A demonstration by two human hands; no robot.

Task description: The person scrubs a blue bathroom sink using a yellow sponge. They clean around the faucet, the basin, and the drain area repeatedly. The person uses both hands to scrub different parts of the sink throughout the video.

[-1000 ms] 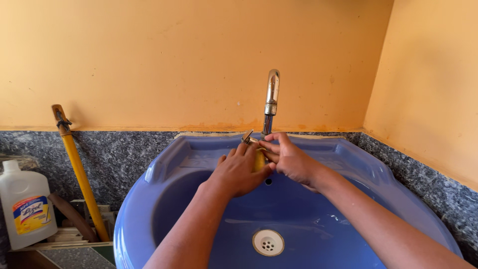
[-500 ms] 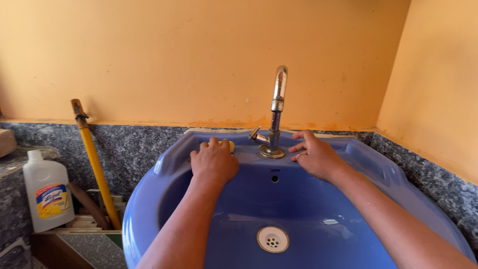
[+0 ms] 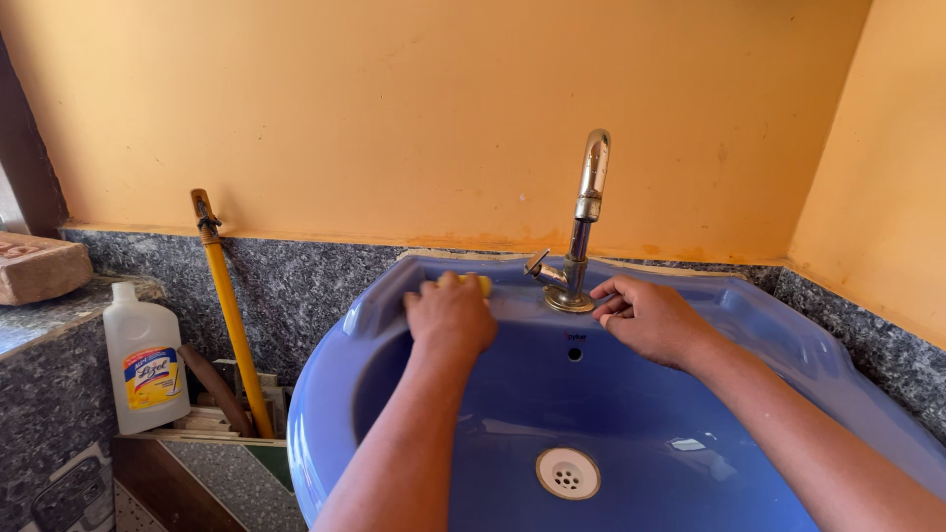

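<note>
two bare hands work at the back rim of a glossy blue ceramic washbasin [image 3: 325, 394] set against a speckled grey stone surface [image 3: 296, 281] and an orange painted wall [image 3: 394, 108]. the left hand [image 3: 450, 315] lies knuckles up on the rear ledge of the basin, left of the tap, with its fingers curled down over a small yellow sponge-like pad [image 3: 482, 284]; only a yellow edge of the pad shows past the fingertips, pressed against the ledge. the right hand [image 3: 650, 317] rests on the ledge just right of the chrome swan-neck tap [image 3: 583, 232], its fingers [image 3: 609, 291] loosely bent and touching the round base of the tap, gripping nothing that can be seen. the tap's short lever points to the left, toward the left hand. below the tap sits a small overflow hole [image 3: 574, 354], and at the bottom of the bowl a white round drain strainer [image 3: 569, 474]. beside the basin on the left, a yellow wooden stick with a dark cord tied near its top [image 3: 229, 305] leans against the stone, and a white plastic bottle with a coloured label [image 3: 145, 363] stands near it. a reddish-brown brick [image 3: 39, 266] lies on the stone ledge at the far left.
</note>
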